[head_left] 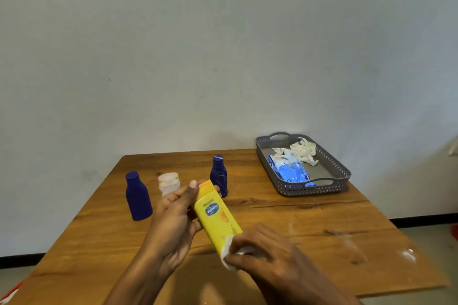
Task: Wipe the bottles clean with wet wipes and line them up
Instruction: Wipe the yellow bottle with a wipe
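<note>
At the far left the wooden bench (322,225) shows bare board running to its left edge, with open room in front of a dark blue bottle (138,196) standing upright. Just beside it to the right stands a small translucent white jar (169,183), and a second, slimmer blue bottle (219,176) stands upright a little further back. In front of these, held above the bench, the left hand (173,220) has its grip clamped on the cap end of a tilted yellow bottle (218,220), thumb on top. The right hand (267,252) pinches a white wet wipe (229,254) against the bottle's lower end. Right of the hands lies a wide stretch of bare board. At the far right corner a grey perforated tray (344,176) overhangs the bench edge, holding a blue wipes packet (292,168) and crumpled used wipes (303,150).
</note>
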